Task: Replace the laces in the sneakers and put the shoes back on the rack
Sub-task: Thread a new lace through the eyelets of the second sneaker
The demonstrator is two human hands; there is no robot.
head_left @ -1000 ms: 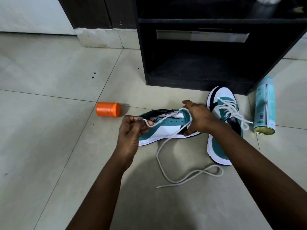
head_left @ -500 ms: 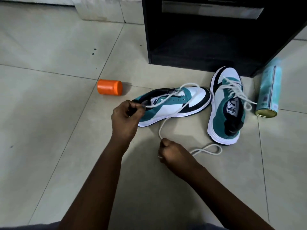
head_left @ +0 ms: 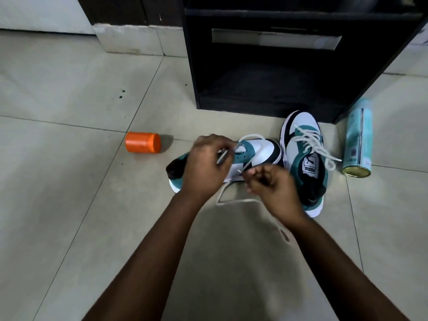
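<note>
A teal, white and black sneaker [head_left: 259, 154] lies on its side on the floor, toe to the right. A white lace [head_left: 234, 201] runs through its front eyelets and trails loose over the tiles. My left hand [head_left: 206, 165] is over the shoe's middle and pinches one lace end. My right hand [head_left: 271, 188] sits just in front of the shoe and pinches the other lace end near its tip. The second sneaker [head_left: 305, 158] stands upright to the right, fully laced. Behind both stands the black shoe rack [head_left: 266, 66].
An orange capped jar [head_left: 143, 142] lies on its side to the left of the shoes. A pale teal spray can [head_left: 357, 140] lies by the rack's right corner. Beige floor tiles spread all around.
My right hand rose from the floor with the lace end and came up to the shoe. My left hand shifted right over the shoe's eyelets. The camera tilted up.
</note>
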